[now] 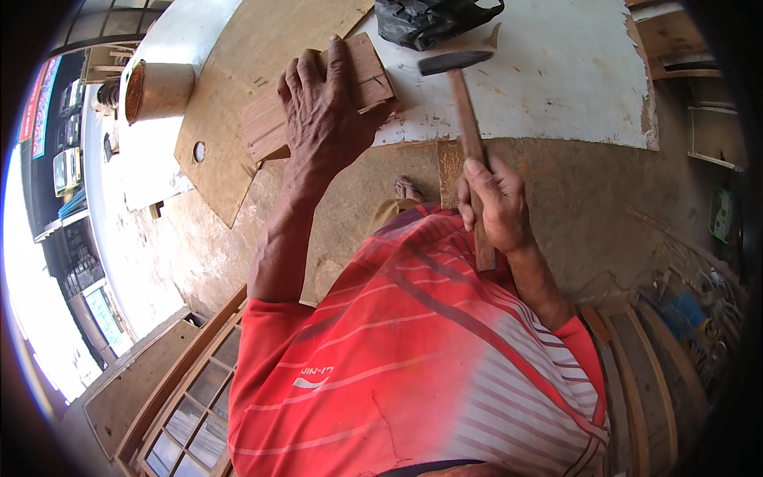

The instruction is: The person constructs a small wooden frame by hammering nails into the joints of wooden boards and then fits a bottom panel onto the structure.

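Observation:
My left hand (324, 115) lies across a reddish-brown wooden piece (366, 71), with its fingers stretched over the far side and its thumb by the near edge. The piece looks like joined boards and rests on the work surface, partly covered by the hand. In my right hand (497, 199) is a hammer (464, 111), gripped with the fingers wrapped round the lower part of its wooden handle. Its dark metal head is raised to the right of the wooden piece, apart from it.
Under the wooden piece is a brown sheet (214, 151) with a round hole. A white worn board (556, 79) extends right, bearing a black plastic bag (425, 22). A rusty-rimmed bucket (163, 91) stands at left. Framed panes (187, 413) lean at lower left; wooden strips (636, 374) lie lower right.

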{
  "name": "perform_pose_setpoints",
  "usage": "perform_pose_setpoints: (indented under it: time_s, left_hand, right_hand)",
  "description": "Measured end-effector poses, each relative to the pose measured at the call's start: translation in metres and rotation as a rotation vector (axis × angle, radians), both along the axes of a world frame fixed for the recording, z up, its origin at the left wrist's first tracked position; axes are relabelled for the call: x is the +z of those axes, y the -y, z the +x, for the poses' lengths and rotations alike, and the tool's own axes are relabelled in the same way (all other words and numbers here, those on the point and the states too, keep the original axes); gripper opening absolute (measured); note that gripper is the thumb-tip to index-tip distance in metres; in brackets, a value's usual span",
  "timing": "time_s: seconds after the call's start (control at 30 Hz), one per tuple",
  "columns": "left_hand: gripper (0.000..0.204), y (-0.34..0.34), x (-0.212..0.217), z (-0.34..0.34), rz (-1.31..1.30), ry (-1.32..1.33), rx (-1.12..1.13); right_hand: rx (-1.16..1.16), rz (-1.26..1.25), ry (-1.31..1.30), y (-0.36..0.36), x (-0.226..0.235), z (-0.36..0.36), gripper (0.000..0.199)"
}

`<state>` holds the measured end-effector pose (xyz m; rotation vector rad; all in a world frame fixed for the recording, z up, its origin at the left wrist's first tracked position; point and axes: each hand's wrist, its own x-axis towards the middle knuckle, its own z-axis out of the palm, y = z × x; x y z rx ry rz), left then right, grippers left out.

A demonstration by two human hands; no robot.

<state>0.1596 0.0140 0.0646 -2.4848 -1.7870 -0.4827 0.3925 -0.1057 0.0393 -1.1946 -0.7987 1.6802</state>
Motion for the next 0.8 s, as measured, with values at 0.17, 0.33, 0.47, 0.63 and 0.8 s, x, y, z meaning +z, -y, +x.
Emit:
perform_pose_setpoints:
  time_s: [0.17, 0.33, 0.47, 0.63, 0.8]
  left_hand:
    - [0.105, -0.001, 0.000, 0.001, -0.031, 0.017, -0.001]
    - [0.105, 0.000, 0.000, -0.001, -0.018, 0.011, -0.001]
    - [0.105, 0.000, 0.001, 0.000, -0.022, 0.003, 0.007]
    - [0.105, -0.004, -0.002, 0.000, -0.015, -0.002, -0.004]
    - [0.104, -0.003, -0.002, -0.001, -0.021, -0.001, -0.010]
  right_hand:
    - [0.074, -0.076, -0.031, 0.002, 0.006, -0.014, 0.031]
    - [0.082, -0.049, -0.052, 0.000, 0.000, -0.007, 0.031]
    - [-0.217, -0.023, -0.121, -0.002, -0.006, -0.007, 0.031]
    - [0.097, -0.057, -0.060, 0.006, 0.002, -0.027, 0.029]
    - [0.081, -0.049, -0.093, 0.004, -0.001, -0.017, 0.028]
